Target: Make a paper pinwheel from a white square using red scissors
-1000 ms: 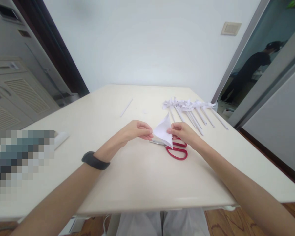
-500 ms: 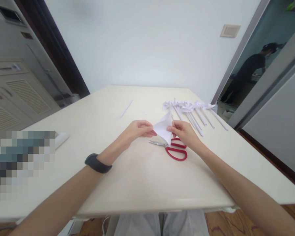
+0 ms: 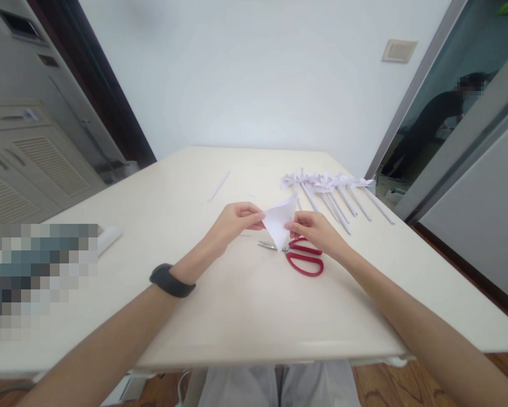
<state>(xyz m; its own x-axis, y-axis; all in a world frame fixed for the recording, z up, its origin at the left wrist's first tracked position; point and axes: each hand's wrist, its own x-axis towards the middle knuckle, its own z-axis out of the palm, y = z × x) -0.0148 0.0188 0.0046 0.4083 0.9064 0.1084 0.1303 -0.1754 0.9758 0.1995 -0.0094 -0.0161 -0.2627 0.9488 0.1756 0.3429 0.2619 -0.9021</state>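
A small piece of white paper [image 3: 279,221] is held up between my two hands, just above the table. My left hand [image 3: 239,220] pinches its left corner between thumb and fingers. On the right side, my right hand [image 3: 311,225] grips the paper's edge with thumb and forefinger. Beneath the paper lie red-handled scissors [image 3: 308,264], their blades pointing left and slightly apart. The paper's lower corner covers part of them near the pivot.
Several white paper pinwheels on rolled sticks [image 3: 321,183] lie at the back right of the table [image 3: 237,316]. A thin white paper stick [image 3: 220,185] rests at the back. At the left is a blurred-out object [image 3: 37,271]. Another person [image 3: 431,124] bends over beyond the doorway.
The paper has turned slightly, and its lower corner has swung left. My left hand now pinches the corner more closely. The scissors and pinwheels lie as before.
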